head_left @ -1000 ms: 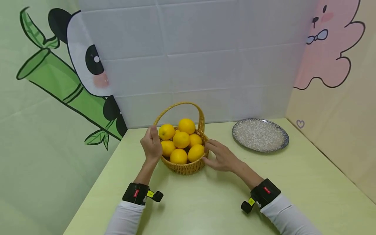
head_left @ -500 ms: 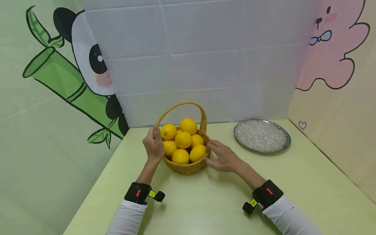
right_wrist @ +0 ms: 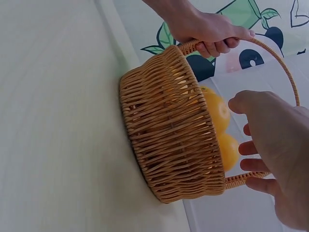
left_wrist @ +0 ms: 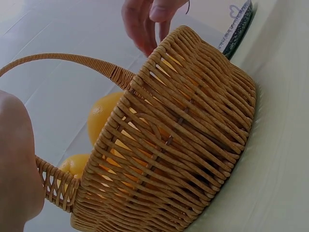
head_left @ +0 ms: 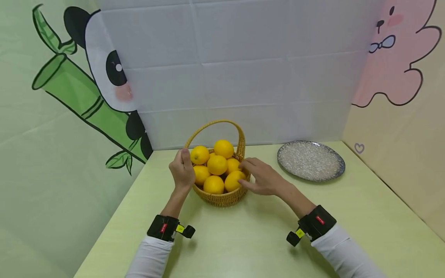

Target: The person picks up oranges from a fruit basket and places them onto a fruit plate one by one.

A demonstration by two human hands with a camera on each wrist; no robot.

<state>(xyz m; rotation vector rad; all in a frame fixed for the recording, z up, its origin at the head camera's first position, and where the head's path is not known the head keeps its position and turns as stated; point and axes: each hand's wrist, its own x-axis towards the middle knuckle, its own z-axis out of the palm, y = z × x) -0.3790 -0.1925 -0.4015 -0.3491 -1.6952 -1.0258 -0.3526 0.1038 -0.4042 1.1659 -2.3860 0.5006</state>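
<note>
A wicker basket (head_left: 222, 199) with an arched handle (head_left: 222, 122) stands on the table, heaped with several lemons (head_left: 217, 165). My left hand (head_left: 182, 170) grips the left side of the handle; in the right wrist view its fingers curl round it. My right hand (head_left: 262, 177) hovers over the basket's right rim, its fingers spread and bent slightly towards the lemons. The right wrist view shows that hand (right_wrist: 277, 145) above the rim with a gap between thumb and fingers and nothing held. Lower lemons are partly hidden by the wicker wall.
An oval speckled plate (head_left: 310, 160) with a dark rim lies to the right of the basket, near the back of the pale green table (head_left: 236, 239). A white cloth wall (head_left: 240, 85) rises right behind the table, with printed side walls left and right.
My right hand has risen from the outside of the basket's right rim and shifted slightly inward over the lemons. The left hand keeps its grip on the handle. The head view has shifted a little.
</note>
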